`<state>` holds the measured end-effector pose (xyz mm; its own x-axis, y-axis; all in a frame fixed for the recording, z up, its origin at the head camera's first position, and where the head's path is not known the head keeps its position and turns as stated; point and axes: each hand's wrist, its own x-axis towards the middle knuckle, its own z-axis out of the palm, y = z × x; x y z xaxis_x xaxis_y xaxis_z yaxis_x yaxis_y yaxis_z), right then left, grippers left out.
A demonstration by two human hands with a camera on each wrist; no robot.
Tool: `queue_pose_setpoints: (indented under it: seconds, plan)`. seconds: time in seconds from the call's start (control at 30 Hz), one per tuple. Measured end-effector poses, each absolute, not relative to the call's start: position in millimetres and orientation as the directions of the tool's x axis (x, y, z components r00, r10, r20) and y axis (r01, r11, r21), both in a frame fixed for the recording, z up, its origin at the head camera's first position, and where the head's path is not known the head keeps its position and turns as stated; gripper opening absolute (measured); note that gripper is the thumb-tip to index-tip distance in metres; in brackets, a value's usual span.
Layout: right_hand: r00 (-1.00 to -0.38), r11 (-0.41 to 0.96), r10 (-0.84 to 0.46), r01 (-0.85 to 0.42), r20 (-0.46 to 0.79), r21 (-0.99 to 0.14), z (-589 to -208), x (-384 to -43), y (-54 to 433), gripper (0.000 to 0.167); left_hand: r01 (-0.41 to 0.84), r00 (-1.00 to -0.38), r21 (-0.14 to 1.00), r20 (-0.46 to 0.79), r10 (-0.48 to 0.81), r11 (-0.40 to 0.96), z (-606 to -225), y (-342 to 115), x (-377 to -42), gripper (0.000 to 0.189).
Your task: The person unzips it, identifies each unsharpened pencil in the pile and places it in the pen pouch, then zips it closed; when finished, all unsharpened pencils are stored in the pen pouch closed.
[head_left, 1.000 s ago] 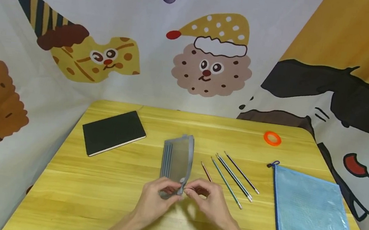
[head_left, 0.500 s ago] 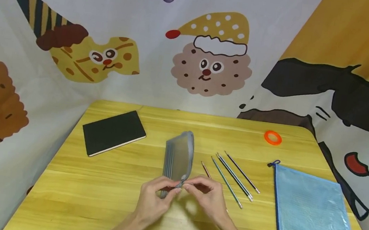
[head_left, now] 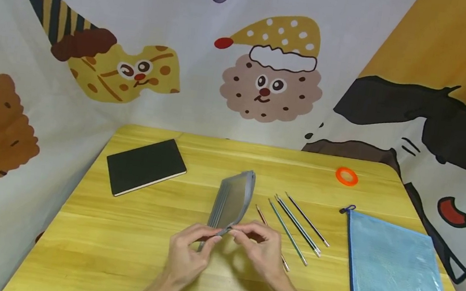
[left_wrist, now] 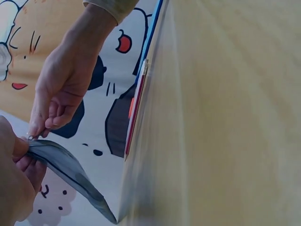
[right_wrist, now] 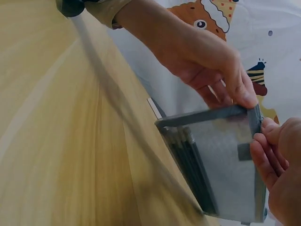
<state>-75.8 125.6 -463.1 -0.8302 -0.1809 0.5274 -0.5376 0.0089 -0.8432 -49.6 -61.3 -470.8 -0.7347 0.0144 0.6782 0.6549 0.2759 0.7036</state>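
Note:
A grey see-through zip pouch (head_left: 232, 201) stands tilted over the table, held up by its near end. Several pencils (right_wrist: 194, 162) lie inside it along one side, as the right wrist view shows. My left hand (head_left: 186, 256) pinches the pouch's near corner between thumb and fingers. Beside it, my right hand (head_left: 261, 251) pinches the end of the zipped edge with thumb and forefinger. The zip pull itself is hidden between those fingertips. Both hands are close together, the fingertips almost touching.
Several loose pencils (head_left: 296, 223) lie right of the pouch, one partly behind my right hand. A blue mesh zip bag (head_left: 400, 277) lies at the right. A black notebook (head_left: 146, 167) rests at the back left, an orange tape ring (head_left: 346, 176) at the back right.
The pouch has tilted, its far end leaning to the right and its near end lifted slightly. My left hand has shifted a little left. The right hand still pinches the zipped edge.

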Motion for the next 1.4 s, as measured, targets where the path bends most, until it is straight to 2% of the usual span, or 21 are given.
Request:
queue_pose_setpoints:
  seconds: [0.23,0.37,0.53,0.73,1.0,1.23,1.4]
  plan:
    - [-0.886,0.089,-0.083,-0.462,0.456,-0.882,-459,-88,135,0.012,0.697,-0.680,0.665,0.731,-0.045,0.267,-469,-74,-49,0.024]
    - [-0.882,0.104,-0.053,-0.472,0.469,-0.875,-459,-97,143,0.013,0.730,-0.634,0.629,0.769,-0.080,0.267,-469,-84,-48,0.026]
    - [-0.852,0.122,-0.006,-0.519,0.523,-0.846,-459,-106,151,0.013,0.757,-0.589,0.594,0.801,-0.106,0.272,-469,-95,-50,0.020]
    - [-0.850,0.132,0.005,-0.521,0.526,-0.843,-457,-109,158,0.014,0.763,-0.567,0.575,0.815,-0.123,0.295,-470,-106,-53,0.013]
    - [-0.860,0.154,0.042,-0.497,0.509,-0.854,-457,-109,168,0.014,0.745,-0.570,0.589,0.806,-0.158,0.315,-469,-120,-55,0.028]
    - [-0.861,0.188,0.129,-0.465,0.491,-0.865,-458,-109,183,0.010,0.736,-0.567,0.585,0.808,-0.161,0.340,-465,-128,-56,0.025]
    - [-0.866,0.190,0.125,-0.458,0.484,-0.868,-458,-108,189,0.009,0.734,-0.567,0.574,0.812,-0.136,0.364,-463,-133,-57,0.025]
